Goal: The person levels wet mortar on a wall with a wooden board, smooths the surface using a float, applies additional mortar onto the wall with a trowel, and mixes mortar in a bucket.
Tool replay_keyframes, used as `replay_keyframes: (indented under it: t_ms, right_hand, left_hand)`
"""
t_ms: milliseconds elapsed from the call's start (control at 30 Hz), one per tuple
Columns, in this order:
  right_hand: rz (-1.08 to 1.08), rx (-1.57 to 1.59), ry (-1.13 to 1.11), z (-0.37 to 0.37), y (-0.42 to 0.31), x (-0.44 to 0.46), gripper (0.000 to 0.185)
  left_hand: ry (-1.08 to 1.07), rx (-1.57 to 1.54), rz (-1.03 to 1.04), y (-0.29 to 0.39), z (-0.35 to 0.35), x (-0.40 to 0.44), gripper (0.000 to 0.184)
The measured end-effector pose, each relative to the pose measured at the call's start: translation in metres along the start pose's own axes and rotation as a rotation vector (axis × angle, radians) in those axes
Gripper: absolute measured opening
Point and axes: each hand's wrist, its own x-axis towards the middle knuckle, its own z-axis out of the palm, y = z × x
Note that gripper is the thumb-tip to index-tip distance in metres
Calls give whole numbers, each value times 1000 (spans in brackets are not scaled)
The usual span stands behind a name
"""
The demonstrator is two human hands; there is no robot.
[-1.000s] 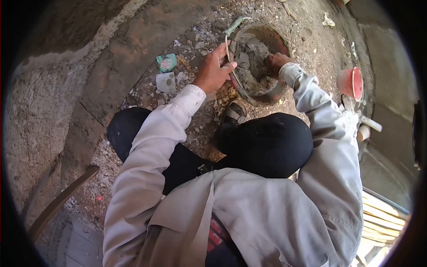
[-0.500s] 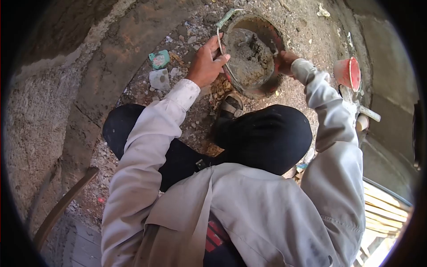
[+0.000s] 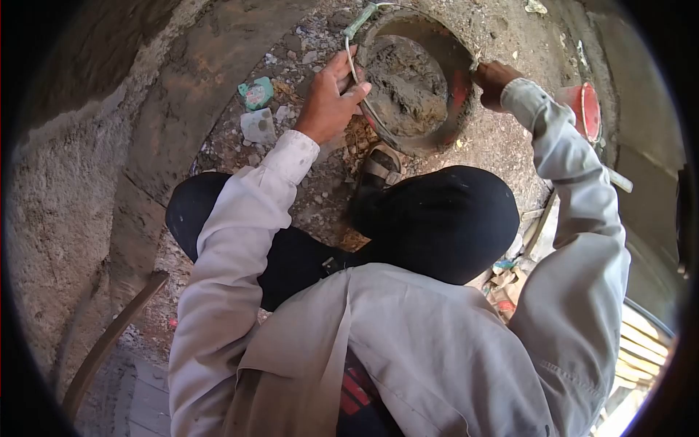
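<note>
A round bucket [image 3: 462,109] with dark, mud-caked walls stands on the ground ahead of me, tilted, with wet grey mortar [image 3: 408,84] inside. Its wire handle with a pale green grip [image 3: 359,22] lies over the left rim. My left hand [image 3: 331,98] is closed at that rim, thumb and fingers about the edge and the wire. On the opposite side, my right hand [image 3: 499,84] is curled at the bucket's right rim, by a small light-coloured bit at the edge. Its fingertips are partly hidden.
A red bucket [image 3: 582,109] lies tipped by the right wall, partly behind my sleeve. Left of the bucket are a crumpled turquoise scrap [image 3: 256,93] and a pale block piece [image 3: 258,127] among rubble. A curved wooden handle [image 3: 113,342] juts up at lower left. My sandalled foot [image 3: 380,166] is just below the bucket.
My right hand has moved right and slightly up with the bucket's right edge, and the bucket's tilt has changed. My left hand has shifted slightly up and left.
</note>
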Motion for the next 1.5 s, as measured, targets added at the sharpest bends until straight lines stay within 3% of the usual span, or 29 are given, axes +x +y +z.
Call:
replay_keyframes:
  t_ms: [33, 133, 233, 367, 600, 700, 733, 767, 833, 900, 933, 967, 1033, 1067, 1100, 1133, 1167, 1233, 1367, 1433, 1500]
  right_hand:
    - [209, 198, -230, -16, -28, -2, 26]
    - [23, 135, -655, 41, -32, 43, 21]
    - [111, 830, -724, 66, -22, 10, 14]
    - [-23, 1169, -688, 77, -50, -19, 8]
    - [-201, 2278, -823, 107, -60, -28, 13]
    - [-605, 2906, -835, 117, -61, -20, 16]
    - [-746, 3040, -887, 116, -59, -22, 16]
    - [-750, 3036, -845, 114, -54, -30, 16]
    - [-748, 3021, -773, 108, -35, -60, 16]
    - [-562, 2765, -556, 95, -13, -90, 18]
    - [-305, 2531, -436, 81, 0, -102, 20]
    - [-125, 2081, -281, 52, 0, -114, 20]
    - [11, 1268, -70, 33, 6, -95, 20]
    - [212, 962, 41, 27, -8, -82, 25]
    - [361, 720, -59, 23, -27, -60, 30]
    - [198, 605, 34, 44, -36, -34, 22]
    - [-35, 355, 132, 81, -32, 4, 23]
    - [-379, 224, 234, 85, -53, -1, 27]
    - [-333, 151, 134, 56, -18, -50, 29]
    - [-297, 55, 79, 2, -10, -87, 31]
    - [-227, -166, 257, -6, 16, -82, 36]
  left_hand:
    - [6, -13, -19, 1, 0, -1, 71]
    - [-18, -11, 6, 2, -2, -3, 71]
    - [-16, 28, 33, -6, -2, 1, 72]
    - [-38, 22, 28, 1, 0, 5, 72]
    - [-118, 41, 99, 7, 23, 2, 65]
    - [-109, 35, 7, 16, 20, 0, 68]
    - [-108, 26, 7, 10, 13, 4, 67]
    - [-83, 34, -9, 11, 9, 7, 67]
    - [-22, 44, -42, 13, 0, 11, 67]
    - [-41, 34, -62, 8, -8, 15, 68]
    - [-36, 68, -59, 12, -7, 13, 69]
    - [-35, 102, -57, 16, -6, 13, 69]
    - [-33, 109, 6, 7, -7, 16, 69]
    - [-22, 109, 26, 4, -7, 16, 67]
    - [-12, 108, 45, 3, -6, 16, 66]
    - [-24, 108, 42, 2, -7, 16, 67]
    - [-31, 107, 35, 1, -7, 16, 68]
    - [-46, 118, 29, 6, -8, 17, 70]
    - [-32, 127, 26, 4, -8, 15, 69]
    - [-19, 141, 33, -2, -9, 15, 69]
    - [-27, 175, 48, -2, -11, 17, 69]
